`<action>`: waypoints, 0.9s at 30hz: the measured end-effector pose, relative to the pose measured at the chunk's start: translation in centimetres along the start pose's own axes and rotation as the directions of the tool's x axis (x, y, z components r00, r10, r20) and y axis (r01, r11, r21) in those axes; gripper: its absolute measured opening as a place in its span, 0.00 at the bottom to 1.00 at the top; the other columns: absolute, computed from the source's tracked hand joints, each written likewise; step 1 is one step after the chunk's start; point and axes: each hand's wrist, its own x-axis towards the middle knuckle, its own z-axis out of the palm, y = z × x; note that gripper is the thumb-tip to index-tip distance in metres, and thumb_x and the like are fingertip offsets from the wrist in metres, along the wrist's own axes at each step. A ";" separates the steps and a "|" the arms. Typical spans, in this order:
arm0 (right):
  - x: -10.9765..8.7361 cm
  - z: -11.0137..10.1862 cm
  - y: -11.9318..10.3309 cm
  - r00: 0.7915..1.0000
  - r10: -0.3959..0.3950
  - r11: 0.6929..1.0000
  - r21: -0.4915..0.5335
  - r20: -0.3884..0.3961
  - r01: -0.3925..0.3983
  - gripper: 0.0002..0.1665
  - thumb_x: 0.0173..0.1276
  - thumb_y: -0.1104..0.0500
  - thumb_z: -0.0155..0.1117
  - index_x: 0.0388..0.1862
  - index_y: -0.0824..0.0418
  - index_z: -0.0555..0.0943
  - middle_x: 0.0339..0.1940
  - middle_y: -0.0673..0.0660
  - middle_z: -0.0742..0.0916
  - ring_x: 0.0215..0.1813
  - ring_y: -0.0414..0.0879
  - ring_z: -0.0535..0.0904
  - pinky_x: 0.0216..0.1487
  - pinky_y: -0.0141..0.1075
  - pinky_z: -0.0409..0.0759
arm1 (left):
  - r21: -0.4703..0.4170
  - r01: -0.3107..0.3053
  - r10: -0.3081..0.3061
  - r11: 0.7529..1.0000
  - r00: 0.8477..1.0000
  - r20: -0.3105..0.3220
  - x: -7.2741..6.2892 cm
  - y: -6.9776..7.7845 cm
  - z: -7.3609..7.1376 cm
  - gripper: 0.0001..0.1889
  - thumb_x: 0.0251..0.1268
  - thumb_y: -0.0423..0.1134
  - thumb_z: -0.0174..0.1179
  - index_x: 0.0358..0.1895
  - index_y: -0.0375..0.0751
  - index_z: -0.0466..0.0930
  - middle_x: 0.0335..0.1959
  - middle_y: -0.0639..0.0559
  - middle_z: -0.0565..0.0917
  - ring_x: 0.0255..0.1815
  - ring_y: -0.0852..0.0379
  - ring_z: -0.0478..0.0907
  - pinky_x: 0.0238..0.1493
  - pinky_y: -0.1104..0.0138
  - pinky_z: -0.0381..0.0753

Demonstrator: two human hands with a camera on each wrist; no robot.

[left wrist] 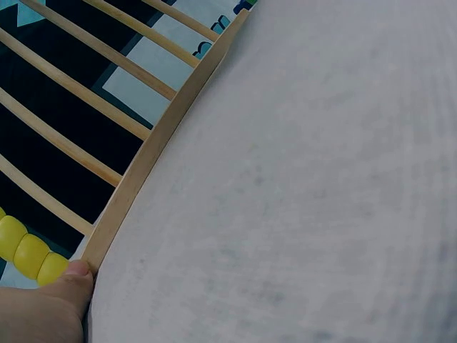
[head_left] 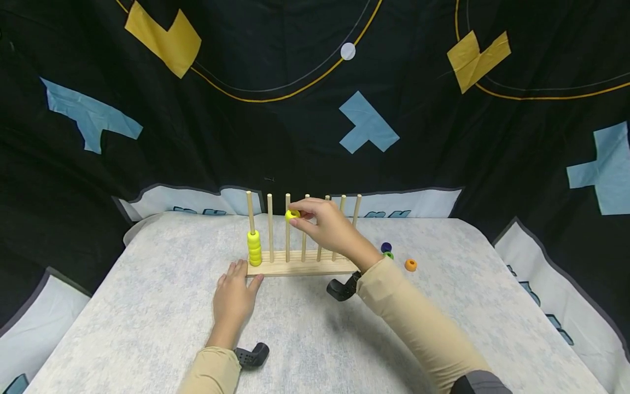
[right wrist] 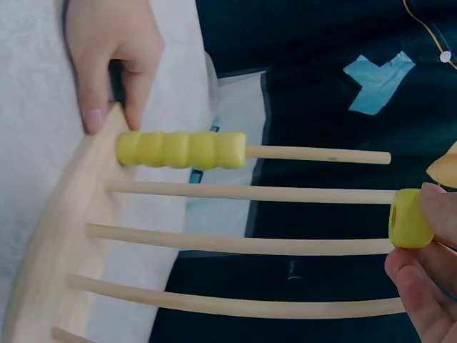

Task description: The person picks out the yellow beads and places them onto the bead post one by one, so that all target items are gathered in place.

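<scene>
A wooden peg rack (head_left: 301,268), a flat base with several upright pegs, stands on the table. On its leftmost peg several yellow beads (head_left: 254,249) are stacked down to the base. My left hand (head_left: 233,298) holds the rack's left end, thumb (left wrist: 72,284) along the front edge and fingers at the end. Between thumb and fingertips, my right hand (head_left: 327,224) pinches one yellow bead (right wrist: 410,219), raised near the pegs' tops. In the right wrist view the bead's hole faces the base, and the bead overlaps the ends of two bare pegs.
Right of the rack, an orange bead (head_left: 410,265) lies on the table (head_left: 290,334). A dark blue bead (head_left: 386,247) and a green bead (head_left: 388,255) sit close together near the right forearm. A black patterned cloth (head_left: 275,142) hangs behind.
</scene>
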 end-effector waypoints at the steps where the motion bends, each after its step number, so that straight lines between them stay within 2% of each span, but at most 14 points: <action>1: 0.3 -0.2 -0.1 1.000 -0.010 1.000 -0.004 -0.006 0.010 0.21 0.68 0.60 0.69 0.60 0.62 0.82 0.53 0.54 0.88 0.47 0.43 0.84 0.53 0.31 0.85 | 0.000 0.001 -0.001 1.000 1.000 0.001 0.0 0.0 0.0 0.37 0.72 0.53 0.57 0.73 0.29 0.62 0.74 0.33 0.65 0.79 0.36 0.56 0.80 0.45 0.51; 9: 1.7 -1.1 -0.7 0.997 -0.036 0.999 -0.038 -0.063 0.033 0.21 0.68 0.62 0.68 0.59 0.62 0.82 0.54 0.55 0.87 0.46 0.44 0.82 0.52 0.32 0.85 | -0.001 0.008 -0.008 1.000 1.000 0.004 -0.1 0.2 -0.2 0.37 0.72 0.53 0.57 0.73 0.29 0.62 0.74 0.33 0.65 0.79 0.36 0.56 0.80 0.46 0.50; 13: 2.2 -1.4 -0.8 0.997 -0.011 0.999 -0.042 -0.081 0.008 0.22 0.68 0.62 0.68 0.60 0.62 0.81 0.56 0.56 0.87 0.48 0.45 0.82 0.53 0.33 0.85 | 0.002 0.011 -0.011 1.000 1.000 0.009 -0.1 0.2 -0.1 0.37 0.72 0.53 0.56 0.73 0.29 0.62 0.74 0.34 0.65 0.79 0.37 0.56 0.80 0.46 0.50; 20: 3.2 -1.5 -0.6 0.995 0.041 0.998 -0.045 -0.086 -0.045 0.23 0.70 0.61 0.65 0.63 0.61 0.79 0.62 0.56 0.84 0.57 0.46 0.83 0.58 0.33 0.83 | 0.002 0.000 0.000 1.000 1.000 -0.010 -0.1 0.1 0.0 0.36 0.72 0.53 0.57 0.72 0.29 0.63 0.73 0.33 0.67 0.78 0.36 0.57 0.80 0.46 0.52; 27: 4.3 -1.1 -0.5 0.993 0.090 0.996 -0.009 -0.075 -0.091 0.23 0.71 0.61 0.65 0.65 0.60 0.78 0.62 0.56 0.84 0.58 0.46 0.83 0.58 0.31 0.83 | 0.000 0.000 0.000 1.000 1.000 -0.014 -0.1 0.2 -0.2 0.36 0.72 0.53 0.57 0.72 0.28 0.63 0.73 0.33 0.67 0.78 0.36 0.57 0.80 0.46 0.52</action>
